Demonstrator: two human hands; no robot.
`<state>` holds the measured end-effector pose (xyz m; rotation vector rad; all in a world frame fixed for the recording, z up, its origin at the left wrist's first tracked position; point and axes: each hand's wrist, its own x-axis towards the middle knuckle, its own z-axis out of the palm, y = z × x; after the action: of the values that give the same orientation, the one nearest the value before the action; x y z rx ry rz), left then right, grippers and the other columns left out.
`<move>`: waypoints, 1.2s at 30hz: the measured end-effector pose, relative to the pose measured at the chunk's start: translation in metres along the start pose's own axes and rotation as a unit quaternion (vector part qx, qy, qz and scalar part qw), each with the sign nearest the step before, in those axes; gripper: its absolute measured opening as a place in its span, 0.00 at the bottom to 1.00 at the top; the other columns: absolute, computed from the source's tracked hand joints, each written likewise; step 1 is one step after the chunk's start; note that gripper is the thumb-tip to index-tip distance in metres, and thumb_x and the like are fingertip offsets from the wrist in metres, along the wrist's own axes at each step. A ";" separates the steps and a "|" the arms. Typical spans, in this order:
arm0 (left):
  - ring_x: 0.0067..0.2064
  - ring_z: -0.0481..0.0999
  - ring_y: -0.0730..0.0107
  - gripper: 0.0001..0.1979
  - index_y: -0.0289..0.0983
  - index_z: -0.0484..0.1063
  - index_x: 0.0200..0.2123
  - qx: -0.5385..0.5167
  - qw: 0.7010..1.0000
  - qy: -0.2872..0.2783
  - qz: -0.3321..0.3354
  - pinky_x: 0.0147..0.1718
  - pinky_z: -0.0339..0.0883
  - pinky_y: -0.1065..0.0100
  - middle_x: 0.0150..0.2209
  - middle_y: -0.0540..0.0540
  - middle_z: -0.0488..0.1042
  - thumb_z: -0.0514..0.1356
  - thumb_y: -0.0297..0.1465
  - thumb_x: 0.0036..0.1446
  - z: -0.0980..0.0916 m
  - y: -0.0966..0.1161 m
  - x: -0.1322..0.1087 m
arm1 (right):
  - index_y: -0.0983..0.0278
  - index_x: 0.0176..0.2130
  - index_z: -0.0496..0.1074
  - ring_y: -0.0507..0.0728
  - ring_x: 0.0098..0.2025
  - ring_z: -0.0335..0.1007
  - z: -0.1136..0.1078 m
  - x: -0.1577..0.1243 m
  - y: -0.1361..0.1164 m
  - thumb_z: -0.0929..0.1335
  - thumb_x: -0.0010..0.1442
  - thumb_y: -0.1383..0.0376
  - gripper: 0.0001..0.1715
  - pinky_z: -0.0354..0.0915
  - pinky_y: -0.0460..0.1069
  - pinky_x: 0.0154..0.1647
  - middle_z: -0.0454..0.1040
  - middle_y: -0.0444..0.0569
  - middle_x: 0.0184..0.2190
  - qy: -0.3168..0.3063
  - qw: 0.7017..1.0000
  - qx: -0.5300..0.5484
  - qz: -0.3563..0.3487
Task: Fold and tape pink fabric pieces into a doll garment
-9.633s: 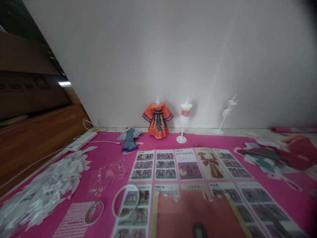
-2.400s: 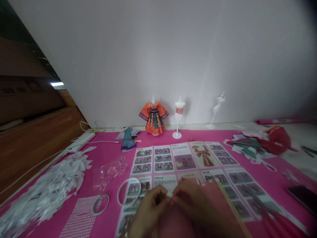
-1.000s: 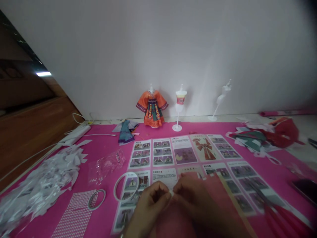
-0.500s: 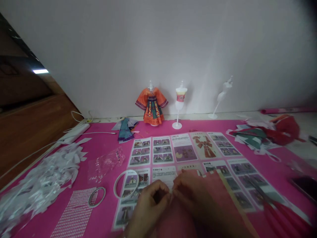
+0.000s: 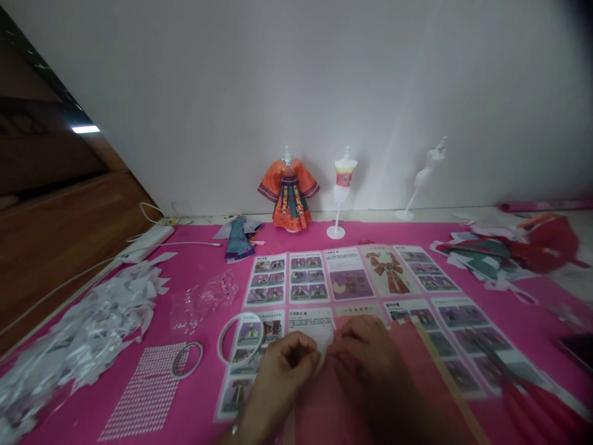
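Pinching the edge of the red cloth (image 5: 319, 405) at six o'clock, left hand (image 5: 285, 377) and right hand (image 5: 365, 355) nearly meet, presumably for fine control. Beyond, toward twelve, a printed sheet (image 5: 349, 287) spreads readably; scissors (image 5: 506, 372), four o'clock.

Pale sliver (image 5: 321, 364) between left hand (image 5: 283, 372) and right hand (image 5: 367, 353): too small, blurred to identify; whether fingertips grip it, unclear. Red cloth (image 5: 414, 346) partly hidden by right hand, lower end cut off. Instruction sheet (image 5: 308, 278) partly covered, small print unreadable. Scissors (image 5: 521, 390) handles blurred. Dark object (image 5: 577, 351) cut by right edge, white scraps (image 5: 88, 330) by left.
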<state>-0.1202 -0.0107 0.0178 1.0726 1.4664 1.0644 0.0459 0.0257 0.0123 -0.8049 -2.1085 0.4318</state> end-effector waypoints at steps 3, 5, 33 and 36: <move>0.25 0.61 0.74 0.03 0.36 0.69 0.23 0.002 1.000 -0.009 0.008 0.26 0.56 0.72 0.20 0.54 0.64 0.58 0.30 0.45 0.000 -0.007 0.001 | 0.62 0.32 0.73 0.56 0.34 0.62 0.000 0.000 0.000 0.65 0.58 0.71 0.07 0.54 0.53 0.36 0.66 0.46 0.28 -0.008 1.000 -0.016 -0.007; 0.24 0.61 0.75 0.03 0.36 0.70 0.24 -0.002 1.000 -0.013 0.013 0.26 0.56 0.72 0.21 0.54 0.65 0.59 0.30 0.46 0.000 -0.013 0.002 | 0.62 0.32 0.73 0.56 0.34 0.62 0.000 0.000 0.000 0.66 0.58 0.71 0.07 0.54 0.53 0.36 0.67 0.46 0.28 -0.014 1.000 -0.027 -0.008; 0.24 0.64 0.75 0.04 0.35 0.75 0.24 0.001 0.999 -0.037 0.017 0.25 0.57 0.73 0.21 0.52 0.69 0.60 0.28 0.47 0.000 -0.020 0.002 | 0.63 0.26 0.71 0.55 0.33 0.63 -0.001 0.000 0.002 0.66 0.58 0.70 0.09 0.55 0.52 0.36 0.68 0.46 0.26 -0.023 0.999 -0.026 0.002; 0.24 0.65 0.74 0.04 0.36 0.75 0.24 0.006 0.999 -0.041 0.016 0.25 0.58 0.73 0.21 0.52 0.70 0.60 0.28 0.47 0.000 -0.017 0.002 | 0.62 0.28 0.72 0.55 0.33 0.64 -0.002 -0.001 0.006 0.67 0.58 0.69 0.07 0.56 0.52 0.36 0.69 0.46 0.27 -0.032 0.999 -0.012 -0.015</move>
<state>-0.1225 -0.0128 0.0011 1.1388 1.3950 1.0232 0.0502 0.0299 0.0091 -0.7822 -2.1860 0.4209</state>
